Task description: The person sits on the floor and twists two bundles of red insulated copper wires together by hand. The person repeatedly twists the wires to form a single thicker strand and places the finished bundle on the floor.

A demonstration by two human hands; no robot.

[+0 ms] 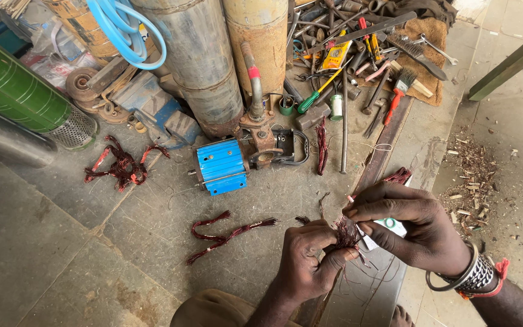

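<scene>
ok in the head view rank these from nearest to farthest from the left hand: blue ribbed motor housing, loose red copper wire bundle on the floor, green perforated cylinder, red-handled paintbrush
From the left hand:
1. Loose red copper wire bundle, on the floor just to its left.
2. Blue ribbed motor housing, further up and left.
3. Red-handled paintbrush, far up on the right, among the tools.
4. Green perforated cylinder, far upper left.

Both hands met at lower centre of the frame. Left hand (307, 260) rose from the bottom edge, forearm upright, fingers (334, 259) curled and pinched shut, thumb pressed in. Right hand (410, 224) reached in from lower right, palm down, fingers (370, 206) bent leftward, tips just beside the left's. Bangles ringed the right wrist.
</scene>
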